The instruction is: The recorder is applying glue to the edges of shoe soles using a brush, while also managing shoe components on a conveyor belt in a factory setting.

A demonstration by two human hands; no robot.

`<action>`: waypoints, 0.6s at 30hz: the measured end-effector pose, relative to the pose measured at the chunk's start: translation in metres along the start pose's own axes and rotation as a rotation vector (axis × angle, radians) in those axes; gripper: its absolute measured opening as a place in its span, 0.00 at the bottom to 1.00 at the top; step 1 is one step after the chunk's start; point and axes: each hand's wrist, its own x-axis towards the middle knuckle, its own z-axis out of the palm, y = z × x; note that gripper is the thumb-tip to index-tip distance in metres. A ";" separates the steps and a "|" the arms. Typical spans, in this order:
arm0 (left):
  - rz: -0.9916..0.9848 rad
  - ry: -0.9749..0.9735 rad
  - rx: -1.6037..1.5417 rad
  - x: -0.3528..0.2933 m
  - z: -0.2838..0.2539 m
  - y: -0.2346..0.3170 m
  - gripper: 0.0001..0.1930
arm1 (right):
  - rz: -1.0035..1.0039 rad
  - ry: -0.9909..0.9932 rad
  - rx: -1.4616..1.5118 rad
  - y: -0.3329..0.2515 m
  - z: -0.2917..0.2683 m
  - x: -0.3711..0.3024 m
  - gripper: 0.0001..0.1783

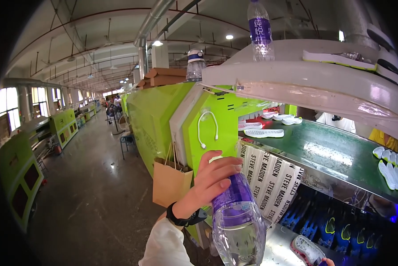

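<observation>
My left hand [210,179], with a black watch on its wrist, is closed around a clear plastic water bottle [239,226] with a purple label. The bottle is tilted, and its clear end runs toward the lower edge of the picture. Only a fingertip of my right hand [328,262] shows at the lower edge, beside a small dark purple bit that I cannot make out. A white shoe sole [307,249] with a reddish rim lies close to that fingertip, on a pale surface.
To the right runs a green conveyor belt [316,146] carrying several white soles [263,133]. Below it, blue shoe parts [329,230] stand in a row. A brown paper bag [172,181] hangs by the green machine [208,128]. Another bottle [261,33] stands on the white hood [296,75].
</observation>
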 end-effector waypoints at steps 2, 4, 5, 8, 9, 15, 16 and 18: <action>0.000 -0.008 0.007 0.001 -0.001 0.000 0.10 | -0.072 -0.203 -0.006 0.018 -0.013 0.012 0.17; -0.007 -0.030 0.013 0.002 -0.001 0.000 0.11 | -0.143 -0.404 -0.014 0.043 -0.030 0.021 0.21; 0.001 -0.012 0.018 0.003 -0.001 0.000 0.11 | -0.178 -0.506 -0.017 0.055 -0.038 0.022 0.23; 0.017 -0.027 0.016 0.005 -0.002 -0.001 0.12 | -0.235 -0.455 -0.050 0.079 -0.054 0.022 0.26; 0.026 -0.018 0.020 0.006 -0.001 -0.002 0.12 | -0.238 -0.455 -0.048 0.082 -0.056 0.023 0.26; 0.057 0.009 0.034 0.011 -0.001 -0.004 0.13 | 1.009 0.049 0.582 0.058 -0.042 0.020 0.21; 0.061 0.013 0.036 0.012 -0.002 -0.004 0.13 | 0.476 -0.056 0.315 0.055 -0.036 0.011 0.20; 0.052 -0.005 0.044 0.013 -0.003 -0.005 0.13 | -0.058 -0.150 0.045 0.048 -0.030 0.006 0.20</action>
